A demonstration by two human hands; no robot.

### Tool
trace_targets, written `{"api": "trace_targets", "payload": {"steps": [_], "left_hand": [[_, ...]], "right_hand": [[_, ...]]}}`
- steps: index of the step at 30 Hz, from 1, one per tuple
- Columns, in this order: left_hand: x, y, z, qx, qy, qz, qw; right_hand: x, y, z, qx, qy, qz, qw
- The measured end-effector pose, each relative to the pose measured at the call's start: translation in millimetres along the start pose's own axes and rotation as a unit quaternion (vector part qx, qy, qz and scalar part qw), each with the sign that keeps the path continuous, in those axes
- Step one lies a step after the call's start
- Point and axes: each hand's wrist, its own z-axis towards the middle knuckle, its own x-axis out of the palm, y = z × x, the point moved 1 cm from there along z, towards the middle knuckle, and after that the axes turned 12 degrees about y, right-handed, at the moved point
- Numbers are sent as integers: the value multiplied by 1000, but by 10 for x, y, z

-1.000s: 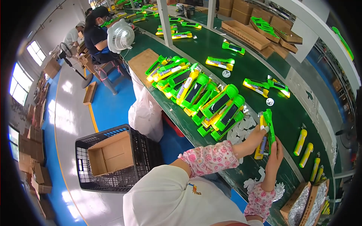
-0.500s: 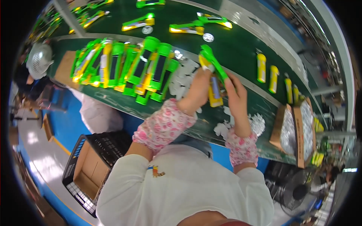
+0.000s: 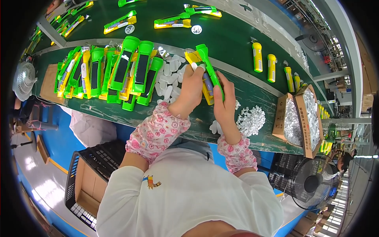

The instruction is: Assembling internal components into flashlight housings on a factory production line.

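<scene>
A flashlight casing in two halves is between my hands, above the near edge of the bench. My left hand [image 3: 192,87] is closed round the yellow half [image 3: 192,57], which has a grey-purple cylinder inside, probably a battery. The fingers of my right hand [image 3: 226,98] grip the green half [image 3: 212,76] along its lower side. Both halves lie side by side, slightly apart at the top. A small white piece [image 3: 202,67] shows by my left thumb. Left of my hands, several green-and-yellow flashlights [image 3: 125,65] lie heaped, many with dark panels.
White plastic caps [image 3: 167,87] lie beside the heap, and small white parts [image 3: 251,121] right of my hands. Cardboard boxes [image 3: 307,128] of small parts stand at the bench's right end. A green belt [image 3: 225,33] beyond carries more flashlights. A black crate [image 3: 70,189] stands below left.
The whole view has shifted, so the bench appears further left and sharper. The green half has swung closer alongside the yellow half. Both hands keep their hold.
</scene>
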Motion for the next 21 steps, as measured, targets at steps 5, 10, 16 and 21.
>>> {"api": "trace_targets", "payload": {"steps": [5, 10, 16, 21], "left_hand": [[-169, 90, 34, 12, 102, -135, 985], [-55, 45, -44, 12, 98, -122, 988], [-265, -283, 64, -65, 103, 37, 992], [-177, -405, -79, 10, 155, 28, 987]], "right_hand": [[34, 76, -2, -1, 24, -113, 993], [18, 110, 31, 5, 47, -183, 982], [-152, 195, -38, -44, 187, -255, 948], [-225, 138, -112, -100, 131, 30, 986]]}}
